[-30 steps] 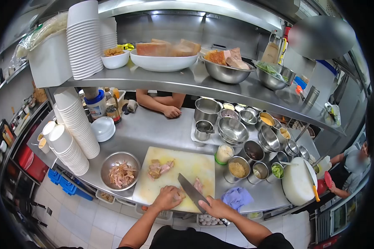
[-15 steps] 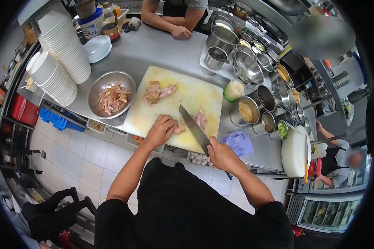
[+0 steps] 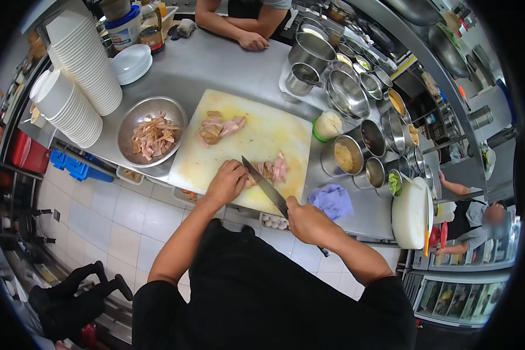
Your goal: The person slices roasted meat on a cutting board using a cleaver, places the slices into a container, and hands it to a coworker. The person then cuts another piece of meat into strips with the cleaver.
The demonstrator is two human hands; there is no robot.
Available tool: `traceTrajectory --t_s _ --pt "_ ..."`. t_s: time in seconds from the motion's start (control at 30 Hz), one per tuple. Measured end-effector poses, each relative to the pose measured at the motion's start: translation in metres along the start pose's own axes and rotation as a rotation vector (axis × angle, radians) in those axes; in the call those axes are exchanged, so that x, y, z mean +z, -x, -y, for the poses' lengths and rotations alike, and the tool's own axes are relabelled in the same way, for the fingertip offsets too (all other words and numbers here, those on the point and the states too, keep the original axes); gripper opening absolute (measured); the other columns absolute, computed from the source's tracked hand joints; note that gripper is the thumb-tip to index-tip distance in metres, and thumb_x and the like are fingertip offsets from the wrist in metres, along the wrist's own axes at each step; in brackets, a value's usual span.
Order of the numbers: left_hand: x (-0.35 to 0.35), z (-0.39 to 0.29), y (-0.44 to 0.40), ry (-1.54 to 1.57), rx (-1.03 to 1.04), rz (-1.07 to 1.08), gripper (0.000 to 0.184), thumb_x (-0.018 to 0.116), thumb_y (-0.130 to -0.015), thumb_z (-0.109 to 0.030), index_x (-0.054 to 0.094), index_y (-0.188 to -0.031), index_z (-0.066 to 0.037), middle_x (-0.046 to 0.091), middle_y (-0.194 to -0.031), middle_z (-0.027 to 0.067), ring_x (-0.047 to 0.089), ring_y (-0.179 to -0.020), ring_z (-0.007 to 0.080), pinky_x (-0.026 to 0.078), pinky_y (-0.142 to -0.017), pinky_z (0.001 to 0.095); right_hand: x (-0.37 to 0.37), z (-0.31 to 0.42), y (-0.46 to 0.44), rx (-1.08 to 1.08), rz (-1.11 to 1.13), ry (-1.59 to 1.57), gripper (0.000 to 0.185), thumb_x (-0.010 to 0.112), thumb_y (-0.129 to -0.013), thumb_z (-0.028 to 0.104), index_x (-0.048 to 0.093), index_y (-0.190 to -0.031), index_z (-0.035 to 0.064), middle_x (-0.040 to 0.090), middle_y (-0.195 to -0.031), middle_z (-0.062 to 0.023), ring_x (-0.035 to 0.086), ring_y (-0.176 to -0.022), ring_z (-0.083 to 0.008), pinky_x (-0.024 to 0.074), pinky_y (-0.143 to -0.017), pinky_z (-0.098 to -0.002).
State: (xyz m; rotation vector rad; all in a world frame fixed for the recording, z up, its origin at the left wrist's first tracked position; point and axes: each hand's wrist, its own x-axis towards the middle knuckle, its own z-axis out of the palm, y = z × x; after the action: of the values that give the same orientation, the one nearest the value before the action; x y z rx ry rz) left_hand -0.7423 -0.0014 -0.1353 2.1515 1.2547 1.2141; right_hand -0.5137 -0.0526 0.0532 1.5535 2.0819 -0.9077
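Note:
On a white cutting board (image 3: 204, 169), my left hand (image 3: 227, 181) presses with bent fingers on a small piece of meat (image 3: 250, 181), mostly covered. My right hand (image 3: 309, 220) is wrapped round the handle of a large knife (image 3: 266, 188), whose blade lies slantwise just right of my left fingers. Cut meat (image 3: 274, 169) lies to the right of the blade. Another pile of meat pieces (image 3: 219, 127) rests near the board's upper left. Left of the board stands a steel bowl (image 3: 124, 135) with sliced meat (image 3: 154, 137) in it.
Stacked white tubs (image 3: 87, 61) and plates (image 3: 132, 63) stand at the left. Steel pots (image 3: 312, 51) and containers line the right side, near a purple cloth (image 3: 331, 201). A person's crossed arms (image 3: 239, 29) rest at the far edge. Other people are at right and lower left.
The view has tilted downward. The knife has moved left towards my left hand, and more cut meat lies right of the blade than before.

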Motion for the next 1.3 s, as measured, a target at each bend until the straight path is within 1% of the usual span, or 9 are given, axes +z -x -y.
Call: traceTrajectory --t_s 0.27,0.37,0.47,0.6,0.77,0.93,1.03,1.13,1.3 --pt "0.000 0.007 -0.001 0.038 -0.021 0.019 0.012 0.069 -0.084 0.002 0.067 -0.097 -0.001 0.061 -0.100 0.0157 0.059 -0.097 0.0366 0.050 -0.087 0.0426 -0.003 0.002 -0.013 -0.032 0.013 0.003 0.022 0.047 -0.093 0.003 0.043 -0.113 -0.0079 0.066 -0.090 -0.0383 0.068 -0.088 -0.0538 0.0521 -0.080 -0.0590" --pt "0.001 0.005 0.000 0.041 -0.014 0.015 0.009 0.068 -0.086 0.000 0.068 -0.094 0.000 0.060 -0.096 0.0148 0.058 -0.095 0.0356 0.049 -0.085 0.0426 0.024 -0.006 -0.031 -0.057 -0.016 -0.030 0.022 0.048 -0.094 0.004 0.043 -0.111 -0.0084 0.066 -0.088 -0.0385 0.067 -0.086 -0.0544 0.0523 -0.079 -0.0587" --pt "-0.002 0.004 -0.001 0.045 -0.023 0.029 0.010 0.068 -0.086 0.000 0.068 -0.096 0.000 0.060 -0.097 0.0151 0.059 -0.095 0.0362 0.050 -0.085 0.0427 0.045 -0.012 -0.038 -0.046 -0.142 -0.114 0.019 0.048 -0.096 0.007 0.044 -0.109 -0.0065 0.065 -0.083 -0.0380 0.066 -0.082 -0.0556 0.0504 -0.078 -0.0616" --pt "-0.013 0.003 -0.002 0.104 -0.033 0.020 0.012 0.068 -0.086 -0.001 0.067 -0.098 -0.001 0.061 -0.098 0.0154 0.058 -0.093 0.0368 0.049 -0.084 0.0438 0.028 -0.012 -0.031 -0.046 -0.175 -0.124 0.019 0.048 -0.096 0.008 0.044 -0.110 -0.0053 0.066 -0.085 -0.0374 0.066 -0.082 -0.0555 0.0500 -0.078 -0.0622" --pt "-0.011 0.003 -0.001 0.025 -0.008 0.049 0.009 0.067 -0.087 -0.001 0.066 -0.096 0.000 0.060 -0.097 0.0155 0.058 -0.093 0.0368 0.049 -0.084 0.0450 0.011 0.010 -0.006 0.000 -0.078 -0.042 0.021 0.048 -0.095 0.005 0.045 -0.113 -0.0055 0.067 -0.090 -0.0377 0.068 -0.086 -0.0541 0.0511 -0.080 -0.0603" --pt "-0.010 0.006 0.000 0.022 -0.002 0.077 0.007 0.066 -0.086 0.001 0.065 -0.094 0.000 0.060 -0.095 0.0155 0.058 -0.093 0.0367 0.049 -0.084 0.0444 0.049 0.008 -0.045 -0.036 -0.154 0.010 0.024 0.047 -0.090 -0.001 0.045 -0.113 -0.0086 0.067 -0.095 -0.0385 0.068 -0.090 -0.0532 0.0529 -0.083 -0.0580" --pt "-0.009 0.008 0.002 0.046 -0.026 0.059 0.007 0.066 -0.086 0.000 0.066 -0.093 -0.001 0.060 -0.094 0.0155 0.058 -0.093 0.0364 0.049 -0.083 0.0445 0.033 0.007 -0.045 0.025 -0.128 -0.049 0.024 0.047 -0.091 0.000 0.045 -0.113 -0.0090 0.067 -0.094 -0.0391 0.068 -0.090 -0.0538 0.0527 -0.084 -0.0581" --pt "-0.010 0.004 0.002 -0.026 -0.011 0.030 0.006 0.066 -0.087 -0.001 0.066 -0.093 -0.002 0.061 -0.093 0.0160 0.059 -0.092 0.0365 0.049 -0.082 0.0451 0.011 0.019 -0.018 -0.011 -0.095 -0.053 0.024 0.046 -0.091 0.001 0.045 -0.113 -0.0094 0.067 -0.094 -0.0396 0.068 -0.091 -0.0543 0.0524 -0.084 -0.0585" --pt "-0.011 0.004 0.002 -0.040 -0.016 0.017 0.005 0.066 -0.086 -0.002 0.067 -0.092 -0.001 0.061 -0.090 0.0159 0.059 -0.091 0.0370 0.049 -0.082 0.0454 0.043 0.014 -0.045 -0.014 -0.154 -0.046 0.022 0.046 -0.092 0.002 0.045 -0.111 -0.0094 0.066 -0.092 -0.0397 0.068 -0.089 -0.0543 0.0522 -0.084 -0.0591"
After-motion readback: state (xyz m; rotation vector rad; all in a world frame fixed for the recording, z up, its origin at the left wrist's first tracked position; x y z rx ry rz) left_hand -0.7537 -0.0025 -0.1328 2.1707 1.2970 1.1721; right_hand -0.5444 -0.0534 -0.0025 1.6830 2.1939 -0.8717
